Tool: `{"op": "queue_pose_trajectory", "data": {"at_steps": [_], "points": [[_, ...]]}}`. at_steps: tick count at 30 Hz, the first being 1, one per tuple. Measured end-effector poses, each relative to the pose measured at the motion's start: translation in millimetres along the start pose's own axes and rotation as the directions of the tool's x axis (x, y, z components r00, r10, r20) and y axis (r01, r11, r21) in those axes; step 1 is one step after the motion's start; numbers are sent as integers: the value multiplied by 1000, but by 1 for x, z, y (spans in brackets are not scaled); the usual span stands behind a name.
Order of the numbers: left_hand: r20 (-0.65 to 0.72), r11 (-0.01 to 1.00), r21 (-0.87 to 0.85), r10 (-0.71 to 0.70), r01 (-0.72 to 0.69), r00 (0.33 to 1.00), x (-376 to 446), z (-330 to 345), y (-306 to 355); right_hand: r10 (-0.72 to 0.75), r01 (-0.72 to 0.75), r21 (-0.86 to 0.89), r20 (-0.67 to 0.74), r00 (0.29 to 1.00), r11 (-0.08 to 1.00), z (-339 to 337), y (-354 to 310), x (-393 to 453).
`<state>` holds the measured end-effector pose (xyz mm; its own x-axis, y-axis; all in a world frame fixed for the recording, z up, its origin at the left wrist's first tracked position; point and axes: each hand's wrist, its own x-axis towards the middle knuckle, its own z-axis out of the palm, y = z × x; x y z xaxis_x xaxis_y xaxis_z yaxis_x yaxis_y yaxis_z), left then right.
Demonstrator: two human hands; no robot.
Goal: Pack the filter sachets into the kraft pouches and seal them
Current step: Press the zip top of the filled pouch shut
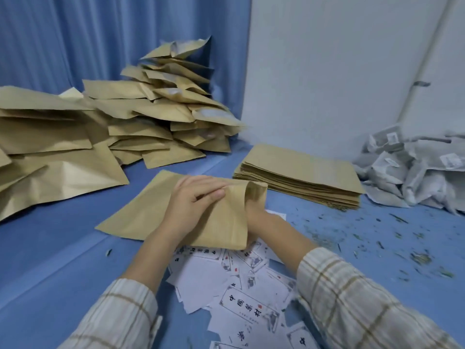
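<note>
One kraft pouch (pixel 156 210) lies slanted on the blue table in front of me, its open mouth facing right. My left hand (pixel 193 200) rests on top of it near the mouth, fingers curled and the thumb pinching the upper wall. My right hand (pixel 254 211) is pushed into the mouth up to the wrist, so its fingers and anything they hold are hidden. A heap of white filter sachets (pixel 415 177) lies at the far right. A flat stack of empty kraft pouches (pixel 302 175) sits just behind my hands.
Filled kraft pouches (pixel 161 114) are heaped at the back left against a blue curtain, with larger ones (pixel 50 147) at the left edge. Printed white cards (pixel 239 285) are strewn under my forearms. Loose tea crumbs (pixel 377 235) litter the table (pixel 63 248) on the right.
</note>
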<state>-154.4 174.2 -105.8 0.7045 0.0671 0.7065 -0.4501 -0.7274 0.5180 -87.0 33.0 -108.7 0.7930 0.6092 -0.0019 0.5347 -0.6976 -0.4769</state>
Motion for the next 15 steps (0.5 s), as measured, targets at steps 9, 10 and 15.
{"op": "queue_pose_trajectory", "data": {"at_steps": [9,10,15], "points": [[-30,998,-25,52,-53,998,-1,13,-14,-34,22,-132,-93,995,991,-24,97,-46],[-31,999,-23,46,-47,998,-2,13,-14,-10,10,-143,-2,1000,990,-24,100,-52],[-11,1000,-1,22,-22,1000,-5,15,-15,-98,102,-113,36,995,988,-19,115,-69]]}}
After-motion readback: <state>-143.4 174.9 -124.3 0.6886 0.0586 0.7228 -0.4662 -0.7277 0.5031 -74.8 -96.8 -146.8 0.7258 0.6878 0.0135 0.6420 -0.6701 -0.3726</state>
